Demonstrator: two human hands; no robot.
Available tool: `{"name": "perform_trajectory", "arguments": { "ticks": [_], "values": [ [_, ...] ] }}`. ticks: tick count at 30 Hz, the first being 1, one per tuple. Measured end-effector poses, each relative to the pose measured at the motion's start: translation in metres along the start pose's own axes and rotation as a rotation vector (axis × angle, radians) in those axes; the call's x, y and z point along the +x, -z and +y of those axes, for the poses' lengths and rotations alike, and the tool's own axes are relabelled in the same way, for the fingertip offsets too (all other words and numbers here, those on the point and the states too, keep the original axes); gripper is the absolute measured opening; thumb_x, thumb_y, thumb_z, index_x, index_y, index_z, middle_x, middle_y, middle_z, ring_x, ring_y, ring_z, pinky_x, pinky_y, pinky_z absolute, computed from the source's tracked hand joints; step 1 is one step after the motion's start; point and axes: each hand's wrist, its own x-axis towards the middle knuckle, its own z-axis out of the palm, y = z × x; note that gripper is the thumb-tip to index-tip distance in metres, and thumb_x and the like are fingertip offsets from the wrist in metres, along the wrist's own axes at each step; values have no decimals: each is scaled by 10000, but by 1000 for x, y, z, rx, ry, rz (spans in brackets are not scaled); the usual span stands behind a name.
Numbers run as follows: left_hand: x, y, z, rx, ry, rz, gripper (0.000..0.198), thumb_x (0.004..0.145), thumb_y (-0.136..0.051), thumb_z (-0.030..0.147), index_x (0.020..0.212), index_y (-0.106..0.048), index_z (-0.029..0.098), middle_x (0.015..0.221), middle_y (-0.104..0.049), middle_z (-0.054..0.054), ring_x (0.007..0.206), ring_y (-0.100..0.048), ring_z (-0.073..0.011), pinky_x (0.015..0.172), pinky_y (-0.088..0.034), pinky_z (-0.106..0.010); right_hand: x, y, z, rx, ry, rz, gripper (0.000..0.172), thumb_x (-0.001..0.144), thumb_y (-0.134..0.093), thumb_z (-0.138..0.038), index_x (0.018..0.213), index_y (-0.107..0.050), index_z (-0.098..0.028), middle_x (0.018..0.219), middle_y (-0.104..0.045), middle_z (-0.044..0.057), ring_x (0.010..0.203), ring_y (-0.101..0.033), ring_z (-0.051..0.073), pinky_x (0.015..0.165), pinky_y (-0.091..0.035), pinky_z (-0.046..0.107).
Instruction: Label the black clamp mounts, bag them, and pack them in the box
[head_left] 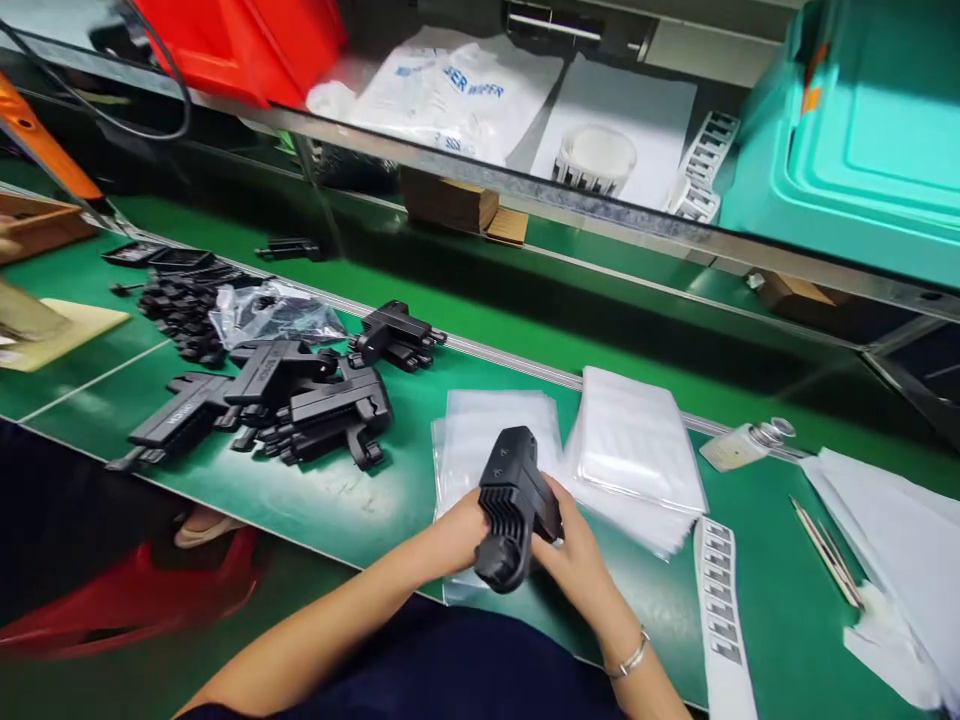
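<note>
Gripping a black plastic holder (pixel 516 505) over the clear bags (pixel 480 440), left hand (pixel 459 535) and right hand (pixel 577 555) both clamped on its sides; could slip and scuff against the green mat (pixel 360 500); could also drag those slick bags off the edge.

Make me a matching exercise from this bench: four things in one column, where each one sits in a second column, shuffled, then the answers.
Things
1. ribbed black part
2. pile of black parts
3. label strip
4. teal crate

Places
A. on the shelf, far right
B. on the mat, left of the clear bags
C. held between the left hand and right hand
D. flat on the mat, right of the bags

Pairs: 1-C, 2-B, 3-D, 4-A
</note>
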Motion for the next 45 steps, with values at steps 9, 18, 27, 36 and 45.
{"name": "perform_trajectory", "arguments": {
  "ticks": [9, 18, 27, 36, 45],
  "values": [
    [-4, 10, 14, 74, -21, -174, 816, 789, -612, 359, 1502, -260, 177, 1441, -471, -133, 1307, -448, -324, 1097, -341, -461, -22, 2, 29, -159, 261, 206, 642, 869, -518, -126, 1460, -341, -303, 1324, -554, 107, 1220, -535, 278, 1008, -476, 497],
    [19, -5, 27, 98, -150, -75, 638, 864, -501, 636, 1296, -566, 171, 1276, -618, -115, 1174, -560, -298, 1017, -422, -391, -11, -7, 18, 83, 168, 238, 472, 774, -559, -101, 1223, -533, -243, 1117, -642, 74, 988, -626, 232, 855, -543, 390],
    [11, 5, 16, 105, -83, -56, 711, 783, -668, 551, 1381, -459, 226, 1275, -610, -102, 1170, -556, -310, 982, -429, -395, -16, 13, 10, -73, 71, 247, 558, 805, -544, -111, 1343, -501, -252, 1221, -624, 96, 1120, -594, 274, 948, -519, 471],
    [13, 2, -22, -337, 95, 308, 457, 729, -706, 466, 1072, -613, 179, 973, -661, -45, 933, -602, -230, 821, -460, -310, -25, 64, -11, 154, -118, 319, 396, 897, -549, -469, 1221, -602, -247, 1160, -648, 104, 1016, -646, 235, 762, -579, 346],
    [-4, 5, -24, 371, -189, 182, 636, 631, -743, 546, 1128, -566, 190, 1067, -631, -82, 977, -590, -286, 884, -446, -393, 2, 35, 21, 740, -542, 28, 429, 819, -496, -630, 745, -517, -207, 409, -322, -107, 348, -213, 58, 374, -204, 193]
  ]
}}
